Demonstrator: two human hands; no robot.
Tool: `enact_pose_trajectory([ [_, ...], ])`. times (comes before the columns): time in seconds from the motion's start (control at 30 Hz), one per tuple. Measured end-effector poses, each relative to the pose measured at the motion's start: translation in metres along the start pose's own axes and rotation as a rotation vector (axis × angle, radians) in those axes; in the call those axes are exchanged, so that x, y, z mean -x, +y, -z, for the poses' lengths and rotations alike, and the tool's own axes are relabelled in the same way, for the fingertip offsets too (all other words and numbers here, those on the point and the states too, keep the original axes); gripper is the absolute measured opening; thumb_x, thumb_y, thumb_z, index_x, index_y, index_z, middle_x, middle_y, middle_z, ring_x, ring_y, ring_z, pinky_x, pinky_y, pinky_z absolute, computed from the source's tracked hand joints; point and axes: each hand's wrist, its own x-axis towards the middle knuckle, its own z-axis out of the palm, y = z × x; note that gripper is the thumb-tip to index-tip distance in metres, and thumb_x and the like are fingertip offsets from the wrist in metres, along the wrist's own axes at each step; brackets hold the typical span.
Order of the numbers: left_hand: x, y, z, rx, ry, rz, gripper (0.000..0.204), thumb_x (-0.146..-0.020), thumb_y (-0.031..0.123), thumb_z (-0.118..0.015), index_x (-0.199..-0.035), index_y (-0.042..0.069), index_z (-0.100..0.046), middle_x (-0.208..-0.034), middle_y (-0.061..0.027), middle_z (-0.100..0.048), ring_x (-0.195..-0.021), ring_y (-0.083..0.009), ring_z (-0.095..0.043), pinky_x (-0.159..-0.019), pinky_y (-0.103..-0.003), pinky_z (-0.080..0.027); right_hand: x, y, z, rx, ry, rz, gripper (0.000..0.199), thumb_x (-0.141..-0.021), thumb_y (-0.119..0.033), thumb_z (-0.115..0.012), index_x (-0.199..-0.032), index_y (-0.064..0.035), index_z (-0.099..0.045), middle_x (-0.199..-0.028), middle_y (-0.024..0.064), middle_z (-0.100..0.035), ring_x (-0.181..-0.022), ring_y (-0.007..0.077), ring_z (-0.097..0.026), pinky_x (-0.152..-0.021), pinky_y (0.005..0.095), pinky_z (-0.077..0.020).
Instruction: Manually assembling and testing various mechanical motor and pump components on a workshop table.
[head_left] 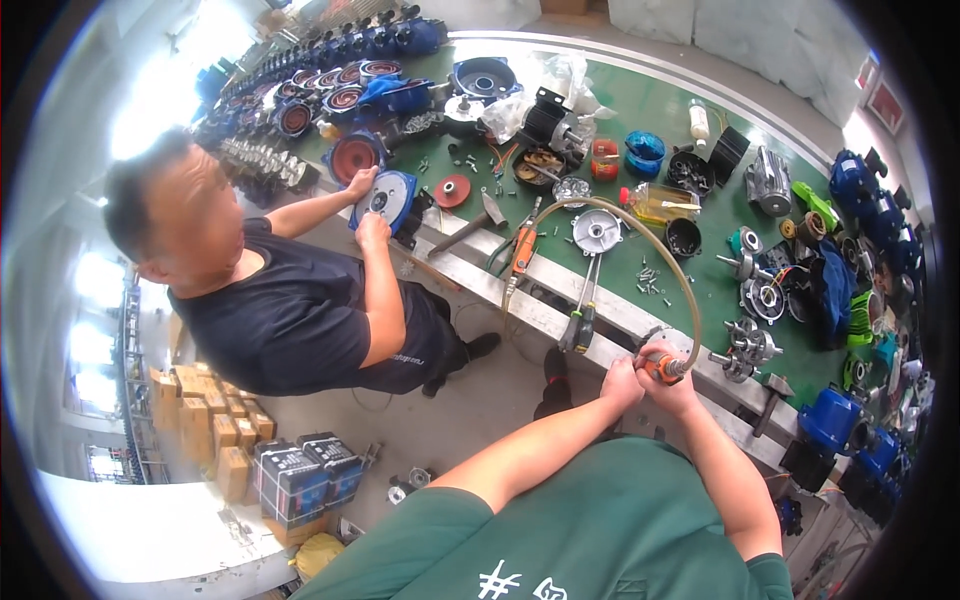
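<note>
At the near edge of the bench, my right hand (676, 395) is wrapped round an orange air screwdriver (662, 369) with a yellowish hose (683, 275) arching away from it. Beside it, almost touching, my left hand (622, 380) has its fingers closed; whatever they pinch is hidden. A grey metal part (660, 337) shows partly just beyond both hands. Two screwdrivers (581, 325) lie to the left, their shafts pointing toward a round metal end cover (597, 231). Small screws (652, 278) are scattered on the green bench top (630, 310).
A co-worker (290, 270) at left handles a blue motor cover (385, 200). A hammer (470, 224) and a second orange air tool (523, 248) lie between us. Rotors (745, 350), another hammer (772, 400) and a blue motor (830, 420) stand to my right.
</note>
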Motion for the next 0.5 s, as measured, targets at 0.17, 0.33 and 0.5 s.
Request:
enact_pose_trajectory([
  [0.17, 0.004, 0.009, 0.008, -0.001, -0.077, 0.047, 0.042, -0.091, 0.026, -0.061, -0.126, 0.004, -0.052, -0.131, -0.0243, -0.054, -0.123, -0.0402, -0.055, -0.104, -0.046, -0.046, 0.003, 0.009, 0.003, 0.063, 0.026, 0.002, 0.03, -0.074, 0.004, -0.07, -0.101, -0.0062, -0.063, -0.084, 0.0039, -0.065, -0.084, 0.0169, -0.064, -0.079, 0.0323, -0.0526],
  [0.33, 0.006, 0.013, 0.002, 0.006, -0.105, 0.075, 0.042, -0.092, 0.031, -0.06, -0.124, 0.003, -0.054, -0.125, -0.0238, -0.058, -0.12, -0.0409, -0.058, -0.101, -0.047, -0.048, 0.007, 0.009, 0.008, -0.021, 0.077, -0.094, 0.032, -0.074, -0.001, -0.072, -0.104, -0.0045, -0.066, -0.087, 0.0048, -0.07, -0.084, 0.0143, -0.067, -0.081, 0.0313, -0.0542],
  [0.5, 0.004, -0.01, -0.007, 0.318, -0.008, -0.146, 0.03, -0.085, 0.023, -0.064, -0.108, 0.004, -0.066, -0.107, -0.0206, -0.07, -0.103, -0.039, -0.067, -0.091, -0.045, -0.053, 0.009, 0.02, 0.007, -0.016, 0.036, -0.07, 0.034, -0.073, -0.002, -0.073, -0.107, -0.0034, -0.067, -0.094, 0.0077, -0.072, -0.089, 0.016, -0.068, -0.083, 0.0321, -0.0549],
])
